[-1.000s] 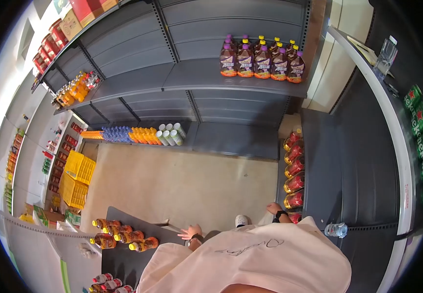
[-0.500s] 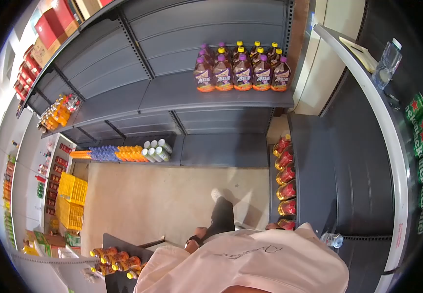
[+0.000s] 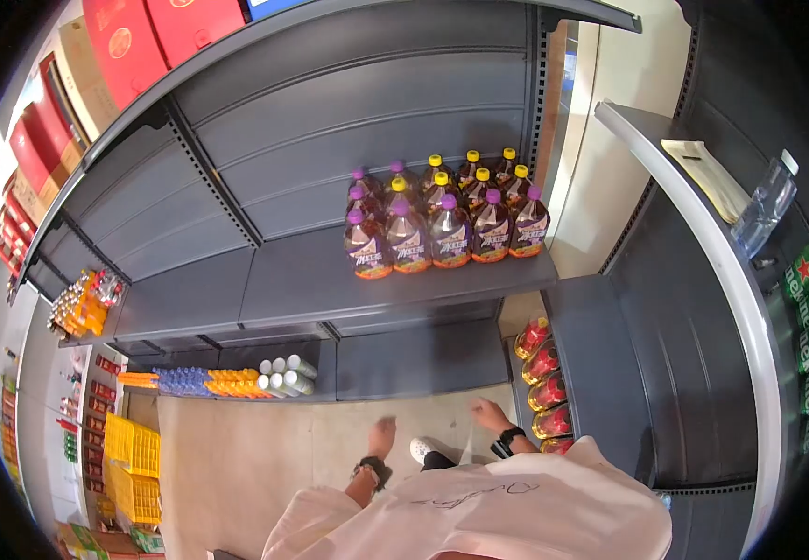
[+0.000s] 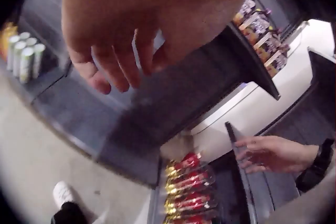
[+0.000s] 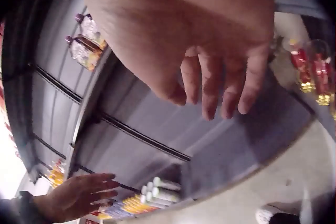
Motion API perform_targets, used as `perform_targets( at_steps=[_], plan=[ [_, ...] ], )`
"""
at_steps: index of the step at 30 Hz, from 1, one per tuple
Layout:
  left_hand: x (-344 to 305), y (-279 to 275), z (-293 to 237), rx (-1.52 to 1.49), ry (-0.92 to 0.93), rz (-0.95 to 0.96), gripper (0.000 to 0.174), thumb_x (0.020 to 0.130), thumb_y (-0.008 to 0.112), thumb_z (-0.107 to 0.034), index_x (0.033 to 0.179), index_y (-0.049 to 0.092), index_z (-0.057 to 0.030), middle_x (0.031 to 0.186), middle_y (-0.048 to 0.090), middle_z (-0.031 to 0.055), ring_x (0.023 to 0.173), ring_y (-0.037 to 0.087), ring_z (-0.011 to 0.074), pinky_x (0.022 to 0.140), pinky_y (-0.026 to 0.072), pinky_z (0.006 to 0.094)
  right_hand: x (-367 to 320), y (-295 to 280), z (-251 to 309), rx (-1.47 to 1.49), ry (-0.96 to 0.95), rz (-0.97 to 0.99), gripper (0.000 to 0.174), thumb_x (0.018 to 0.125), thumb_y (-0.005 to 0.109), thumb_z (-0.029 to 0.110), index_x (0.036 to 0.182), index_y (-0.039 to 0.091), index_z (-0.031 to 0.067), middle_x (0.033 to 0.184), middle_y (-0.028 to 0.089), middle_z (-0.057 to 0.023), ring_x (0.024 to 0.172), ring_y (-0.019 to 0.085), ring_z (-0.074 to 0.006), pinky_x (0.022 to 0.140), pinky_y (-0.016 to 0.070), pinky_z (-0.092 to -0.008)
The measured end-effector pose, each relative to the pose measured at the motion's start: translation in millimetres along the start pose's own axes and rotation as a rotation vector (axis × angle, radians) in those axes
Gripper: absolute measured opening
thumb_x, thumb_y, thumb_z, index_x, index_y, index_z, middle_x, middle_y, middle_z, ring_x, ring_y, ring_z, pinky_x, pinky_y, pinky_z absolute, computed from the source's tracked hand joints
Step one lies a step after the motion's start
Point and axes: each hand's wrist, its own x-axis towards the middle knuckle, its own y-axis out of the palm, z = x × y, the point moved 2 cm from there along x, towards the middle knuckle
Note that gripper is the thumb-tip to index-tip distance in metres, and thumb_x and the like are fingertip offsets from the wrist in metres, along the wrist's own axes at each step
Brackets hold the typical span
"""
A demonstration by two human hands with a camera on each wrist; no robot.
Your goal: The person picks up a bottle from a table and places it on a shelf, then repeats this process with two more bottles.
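Note:
Below the shelf edge in the head view, my left hand (image 3: 382, 437) hangs over the floor, holding nothing. To its right, my right hand (image 3: 489, 415) is near the red-labelled bottles (image 3: 548, 393), not touching them. In the left wrist view the left hand (image 4: 142, 29) has loose, slightly bent fingers; the right hand (image 4: 278, 153) shows beyond with fingers spread. In the right wrist view the right hand (image 5: 194, 40) has its fingers relaxed and apart. Dark drink bottles with purple and yellow caps (image 3: 449, 230) stand grouped on the upper shelf, above both hands.
White-lidded cans (image 3: 287, 377) and rows of orange and blue items stand on the lower shelf (image 3: 414, 364). Yellow crates (image 3: 132, 448) are at the left. A clear bottle (image 3: 765, 207) and green Heineken packs (image 3: 806, 327) are on the right. A shoe (image 3: 420, 451) shows on the floor.
The shelf with the capped bottles appears nearer and lower in the head view. The table with bottles has nearly left the view. Both hands have come forward, away from the body.

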Motion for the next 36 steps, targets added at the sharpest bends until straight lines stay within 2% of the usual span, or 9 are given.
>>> perform_targets(
  at_steps=[2, 6, 8, 10, 13, 21, 24, 32, 36],
  plan=[
    [58.0, -16.8, -47.4, -0.067, 0.141, -0.099, 0.028, 0.092, 0.058, -0.019, 0.116, 0.065, -0.0071, 0.111, 0.065, 0.0183, 0.102, 0.062, 0.0384, 0.088, 0.0501, 0.0429, 21.0, -31.5, 87.7, 0.225, -0.186, -0.027, 0.028, 0.093, 0.063, 0.020, 0.118, 0.062, 0.0074, 0.103, 0.070, -0.0132, 0.090, 0.068, -0.0226, 0.077, 0.0525, -0.0340],
    [146.2, -63.9, -196.3, -0.065, 0.448, -0.242, 0.040, 0.083, 0.061, -0.002, 0.123, 0.057, -0.0033, 0.118, 0.058, 0.0167, 0.105, 0.060, 0.0323, 0.087, 0.0502, 0.0396, 78.1, -63.3, 186.1, 0.187, -0.509, -0.288, 0.029, 0.094, 0.063, 0.016, 0.121, 0.060, 0.0071, 0.096, 0.067, -0.0085, 0.083, 0.063, -0.0183, 0.075, 0.0509, -0.0303],
    [178.0, -81.7, -265.3, -0.073, 0.592, -0.298, 0.042, 0.083, 0.061, -0.002, 0.124, 0.056, -0.0024, 0.127, 0.055, 0.0186, 0.115, 0.056, 0.0344, 0.096, 0.0465, 0.0400, 82.3, -102.4, 247.2, 0.130, -0.584, -0.350, 0.031, 0.091, 0.065, 0.013, 0.121, 0.060, 0.0079, 0.102, 0.065, -0.0086, 0.087, 0.063, -0.0205, 0.079, 0.0509, -0.0307],
    [204.7, -95.1, -324.7, -0.122, 0.679, -0.332, 0.045, 0.083, 0.062, -0.002, 0.128, 0.054, -0.0025, 0.134, 0.051, 0.0202, 0.123, 0.050, 0.0378, 0.104, 0.0411, 0.0413, 88.0, -139.4, 296.7, 0.127, -0.537, -0.269, 0.038, 0.088, 0.065, 0.014, 0.125, 0.059, 0.0062, 0.124, 0.062, -0.0149, 0.118, 0.056, -0.0335, 0.101, 0.0431, -0.0433],
    [240.6, -99.6, -382.6, -0.092, 0.745, -0.452, 0.058, 0.083, 0.065, -0.006, 0.137, 0.045, 0.0005, 0.140, 0.046, 0.0243, 0.128, 0.045, 0.0413, 0.109, 0.0367, 0.0432, 123.0, -172.0, 340.6, 0.106, -0.746, -0.387, 0.047, 0.087, 0.064, 0.011, 0.131, 0.051, 0.0035, 0.130, 0.057, -0.0177, 0.122, 0.053, -0.0358, 0.104, 0.0412, -0.0429],
    [298.6, -72.6, -391.8, 0.167, 0.724, -0.569, 0.069, 0.076, 0.075, -0.023, 0.132, 0.046, 0.0056, 0.124, 0.053, 0.0259, 0.114, 0.051, 0.0438, 0.098, 0.0430, 0.0485, 225.6, -185.2, 353.8, -0.022, -0.752, -0.446, 0.082, 0.081, 0.071, 0.014, 0.148, 0.025, 0.0043, 0.150, 0.033, -0.0243, 0.134, 0.039, -0.0439, 0.103, 0.0437, -0.0453],
    [302.1, -76.3, -404.9, 0.246, 0.581, -0.561, 0.060, 0.073, 0.078, -0.027, 0.120, 0.056, 0.0035, 0.114, 0.055, 0.0222, 0.105, 0.053, 0.0419, 0.091, 0.0449, 0.0486, 226.8, -188.0, 355.3, 0.006, -0.767, -0.469, 0.089, 0.075, 0.078, 0.017, 0.148, 0.028, 0.0062, 0.148, 0.037, -0.0223, 0.133, 0.041, -0.0429, 0.100, 0.0457, -0.0459],
    [272.8, -87.2, -399.7, 0.105, 0.731, -0.476, 0.026, 0.075, 0.074, -0.023, 0.091, 0.064, -0.0057, 0.084, 0.066, 0.0117, 0.079, 0.064, 0.0332, 0.070, 0.0523, 0.0396, 191.7, -193.2, 346.4, -0.086, -0.721, -0.466, 0.090, 0.067, 0.085, 0.023, 0.144, 0.038, 0.0101, 0.137, 0.051, -0.0158, 0.110, 0.062, -0.0352, 0.081, 0.0554, -0.0414],
    [260.4, -95.8, -394.6, 0.004, 0.561, -0.348, 0.018, 0.078, 0.071, -0.025, 0.088, 0.066, -0.0104, 0.075, 0.069, 0.0108, 0.071, 0.067, 0.0334, 0.062, 0.0526, 0.0409, 174.4, -187.6, 316.4, 0.197, -0.573, -0.162, 0.098, 0.066, 0.089, 0.023, 0.146, 0.036, 0.0073, 0.131, 0.056, -0.0136, 0.107, 0.062, -0.0220, 0.084, 0.0532, -0.0345]
  ],
)
